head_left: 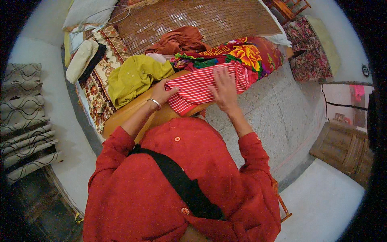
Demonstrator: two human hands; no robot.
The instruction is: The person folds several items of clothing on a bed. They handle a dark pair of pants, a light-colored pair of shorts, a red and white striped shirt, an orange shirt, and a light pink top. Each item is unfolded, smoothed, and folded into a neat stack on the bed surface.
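Observation:
A red cloth with white stripes point(193, 86) lies folded along the near edge of the bed. My left hand point(162, 94), with a bangle at its wrist, is closed on the cloth's left edge, thumb on top. On the right part of the cloth, my right hand point(224, 89) rests flat with its fingers spread. Left of my left hand is a crumpled yellow-green garment point(135, 78). Behind the striped cloth lies a bright floral fabric point(248, 56), and a rust-brown cloth point(181, 39) is heaped farther back.
A brown woven mat point(209, 20) covers the bed. At the left, a cream roll point(82, 60) rests beside a patterned cloth point(105, 48). Speckled floor point(262, 113) extends to the right, toward a wooden panel point(342, 147). A grey patterned curtain point(24, 109) hangs at the far left.

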